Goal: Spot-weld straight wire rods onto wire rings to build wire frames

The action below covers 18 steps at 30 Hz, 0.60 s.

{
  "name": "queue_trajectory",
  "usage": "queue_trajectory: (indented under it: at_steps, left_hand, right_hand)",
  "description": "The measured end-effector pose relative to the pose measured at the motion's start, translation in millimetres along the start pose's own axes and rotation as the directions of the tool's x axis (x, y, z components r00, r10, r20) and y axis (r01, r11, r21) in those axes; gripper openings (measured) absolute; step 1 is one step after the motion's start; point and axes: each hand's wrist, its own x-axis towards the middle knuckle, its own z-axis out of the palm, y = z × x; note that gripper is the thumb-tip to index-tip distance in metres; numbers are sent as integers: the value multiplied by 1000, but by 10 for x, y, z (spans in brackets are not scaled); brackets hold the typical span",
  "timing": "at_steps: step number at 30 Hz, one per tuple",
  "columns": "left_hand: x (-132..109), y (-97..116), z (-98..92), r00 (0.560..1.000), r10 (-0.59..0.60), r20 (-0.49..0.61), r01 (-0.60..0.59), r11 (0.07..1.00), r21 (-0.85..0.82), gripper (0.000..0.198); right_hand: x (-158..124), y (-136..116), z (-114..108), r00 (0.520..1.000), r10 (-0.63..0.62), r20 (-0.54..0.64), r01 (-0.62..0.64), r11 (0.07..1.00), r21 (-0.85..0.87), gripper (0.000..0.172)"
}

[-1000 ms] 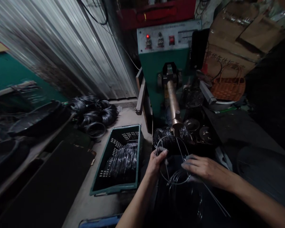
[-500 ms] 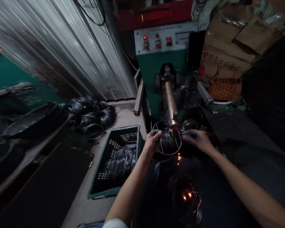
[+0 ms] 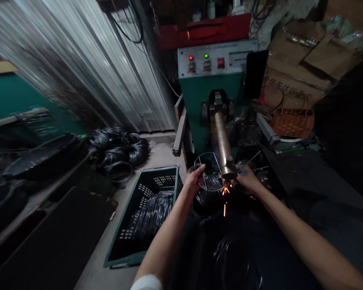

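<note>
Both my hands hold a round frame of thin bright wire (image 3: 208,171) under the copper-coloured electrode arm (image 3: 224,145) of a green spot welder (image 3: 210,86). My left hand (image 3: 194,180) grips the frame's left rim. My right hand (image 3: 246,179) holds its right side beside the electrode tip, with straight wires sticking out past it. Orange sparks (image 3: 225,190) fly from the contact point, which the tip partly hides. A dark pile of finished wire pieces (image 3: 237,262) lies in my lap area, barely visible.
A teal plastic crate (image 3: 140,217) of wire frames stands on the floor to my left. Black wire coils (image 3: 119,153) lie beyond it against a corrugated metal wall (image 3: 78,68). A fan guard (image 3: 249,133), wicker basket (image 3: 292,123) and cardboard boxes (image 3: 296,70) stand right of the welder.
The wire frame has risen from my lap to the electrode tip, and my hands have come closer together. Sparks have grown brighter, and a green panel light now shows.
</note>
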Motion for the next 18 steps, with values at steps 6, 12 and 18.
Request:
queue_trajectory:
  at_steps: [6,12,18]
  left_hand:
    - [-73,76,-18,1000,23,-21,-23,999,25,37]
    - [-816,-80,-156,984,-1,-178,15,997,77,38]
    - [-1658,-781,106,984,-151,-97,164,975,150,40]
  right_hand:
    - [-88,-147,4,999,38,13,-39,996,75,30]
    - [-828,-195,-425,986,133,-98,-119,983,142,42]
    - [-1852,418,-914,866,361,-347,-298,928,224,43]
